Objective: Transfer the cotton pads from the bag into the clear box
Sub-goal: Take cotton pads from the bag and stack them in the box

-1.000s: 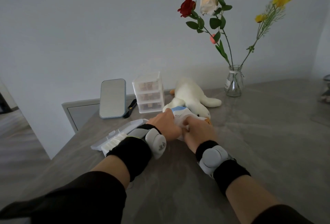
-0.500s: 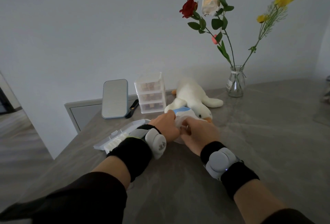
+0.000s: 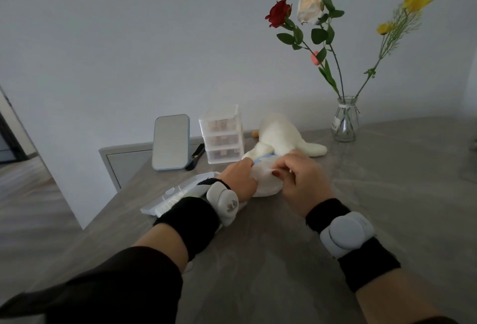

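Since the earlier frame my right hand [image 3: 304, 184] has drifted a little to the right and its fingers have fanned out, so more of the white bag [image 3: 265, 184] shows between the two hands. The left hand [image 3: 240, 181] grips the bag's left side, I judge to steady it on the worktop [image 3: 387, 181] while the other hand works. The right hand pinches at the bag's upper edge, thumb pressed onto the white surface; whether a pad is already between the fingertips I cannot tell. The clear box [image 3: 167, 197] lies open just behind my left wrist, near the worktop's left edge, with rows of cotton pads [image 3: 169, 203] already in it. That is a short carry, but it has to cross over the left forearm. Behind the bag the plush duck [image 3: 281, 132] sits close, with the drawer unit [image 3: 222, 140] and mirror [image 3: 170, 141] further left, so there is little room that way. The free room is to the right and toward me; the vase [image 3: 344, 122] stands well apart
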Motion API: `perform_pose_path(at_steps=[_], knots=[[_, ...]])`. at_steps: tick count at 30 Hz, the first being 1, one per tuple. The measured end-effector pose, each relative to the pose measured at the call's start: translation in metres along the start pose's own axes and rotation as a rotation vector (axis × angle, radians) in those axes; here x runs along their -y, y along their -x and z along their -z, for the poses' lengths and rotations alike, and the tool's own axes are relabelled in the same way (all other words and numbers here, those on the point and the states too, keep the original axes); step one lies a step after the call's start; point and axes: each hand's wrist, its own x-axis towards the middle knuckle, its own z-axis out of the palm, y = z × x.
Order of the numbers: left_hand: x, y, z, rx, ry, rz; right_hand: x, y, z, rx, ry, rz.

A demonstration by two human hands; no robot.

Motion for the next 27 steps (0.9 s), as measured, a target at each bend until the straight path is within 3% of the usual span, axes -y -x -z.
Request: perform_pose_path(at_steps=[4, 9, 14, 19, 22, 27], knots=[[0.0, -0.003, -0.002, 0.013, -0.017, 0.012, 0.004, -0.003, 0.002, -0.072, -0.051, -0.042], [0.002, -0.001, -0.005, 0.094, 0.047, -0.02, 0.013, -0.007, 0.002, -0.151, -0.282, -0.256], [-0.011, 0.011, 0.01, 0.092, 0.426, -0.02, 0.015, -0.011, 0.0, -0.187, -0.529, -0.52], [-0.018, 0.017, 0.019, -0.023, 0.754, -0.082, 0.016, -0.011, -0.003, -0.209, -0.645, -0.569], [-0.018, 0.016, 0.017, -0.202, 0.714, -0.077, 0.015, -0.009, -0.006, -0.198, -0.633, -0.587], [-0.014, 0.017, 0.017, -0.154, 0.527, -0.14, 0.016, -0.007, -0.007, -0.076, -0.52, -0.569]])
